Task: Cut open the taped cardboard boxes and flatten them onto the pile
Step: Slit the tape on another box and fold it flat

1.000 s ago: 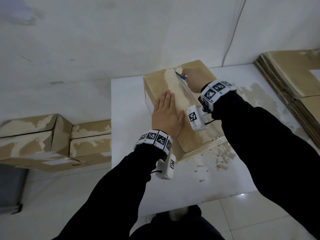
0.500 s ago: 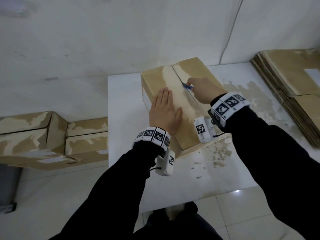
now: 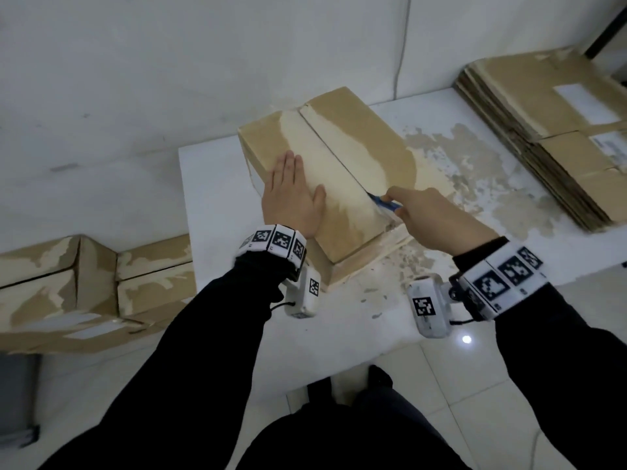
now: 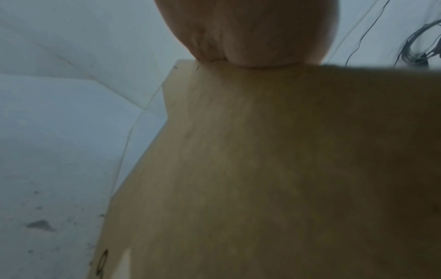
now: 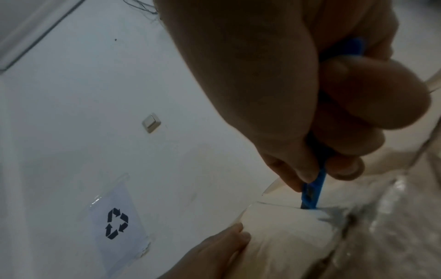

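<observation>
Cardboard box (image 3: 359,137) sits on white table (image 3: 217,184), top seam slit along most of its length. Far left, taped boxes (image 3: 84,286) stacked on floor. Left hand (image 3: 293,198) flat, fingers straight, pressing box top left of seam. Right hand (image 3: 431,215) clenched round blue utility knife (image 3: 385,204), blade in seam near front end. Flattened cardboard pile (image 3: 556,130) on table, far right.

The left hand (image 3: 293,195) lies flat, fingers straight and together, palm down. The right hand (image 3: 429,215) is curled tight, seemingly pinching something; both dark-sleeved arms reach forward.
</observation>
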The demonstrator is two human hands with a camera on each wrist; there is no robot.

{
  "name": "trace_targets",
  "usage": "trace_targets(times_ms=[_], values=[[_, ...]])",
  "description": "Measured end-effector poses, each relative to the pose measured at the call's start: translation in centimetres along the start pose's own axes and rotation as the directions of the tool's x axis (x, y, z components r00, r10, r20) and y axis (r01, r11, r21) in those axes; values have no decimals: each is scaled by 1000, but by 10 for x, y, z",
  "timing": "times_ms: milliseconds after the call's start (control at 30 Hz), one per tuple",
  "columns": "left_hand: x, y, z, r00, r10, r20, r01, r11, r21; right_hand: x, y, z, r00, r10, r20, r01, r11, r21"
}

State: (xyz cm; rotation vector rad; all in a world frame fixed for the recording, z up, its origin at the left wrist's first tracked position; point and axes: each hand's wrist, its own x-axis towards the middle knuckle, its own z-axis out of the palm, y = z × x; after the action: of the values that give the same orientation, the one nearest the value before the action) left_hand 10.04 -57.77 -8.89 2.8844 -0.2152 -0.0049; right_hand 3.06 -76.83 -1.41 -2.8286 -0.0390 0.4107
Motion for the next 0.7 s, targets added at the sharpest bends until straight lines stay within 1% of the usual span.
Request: trace_targets(times_ms=[167,267,300,333,367,400,433,467,500,533,567,633,700], values=[[0,0,1,999,23,-25,-23,1000,2,-37,20,7,1000,20,-7,-20,996,82],[2,0,2,999,31,-35,-29,999,41,-47,26,20,996,17,-83,-8,994,109],[3,1,1,998,56,-38,-54,996,73,-48,27,25,993,13,-115,1,993,118],[4,3,-1,991,129,-42,-124,987,105,-49,27,30,989,13,-146,7,991,136],[5,6,-3,966,257,-37,-251,961,118,-50,27,33,985,18,-171,10,986,164],[6,8,-4,904,428,-28,-423,901,98,-51,28,36,982,27,-188,10,981,193],[7,11,-3,811,585,-24,-583,811,58,-53,30,38,980,37,-196,6,977,213],[7,14,-3,735,678,-31,-678,735,15,-55,32,39,979,42,-201,3,976,218],[7,17,-4,701,712,-32,-713,701,-26,-58,33,39,977,43,-207,1,978,208],[8,20,-6,706,708,-13,-707,705,-51,-60,35,39,976,43,-214,-3,983,182],[9,23,-6,728,686,14,-685,728,-43,-62,36,39,974,41,-222,-9,990,141],[8,30,-6,756,653,45,-654,755,49,-66,36,39,973,39,-228,-29,998,47],[9,31,-4,750,661,42,-661,744,94,-68,35,41,975,43,-220,-40,999,19]])
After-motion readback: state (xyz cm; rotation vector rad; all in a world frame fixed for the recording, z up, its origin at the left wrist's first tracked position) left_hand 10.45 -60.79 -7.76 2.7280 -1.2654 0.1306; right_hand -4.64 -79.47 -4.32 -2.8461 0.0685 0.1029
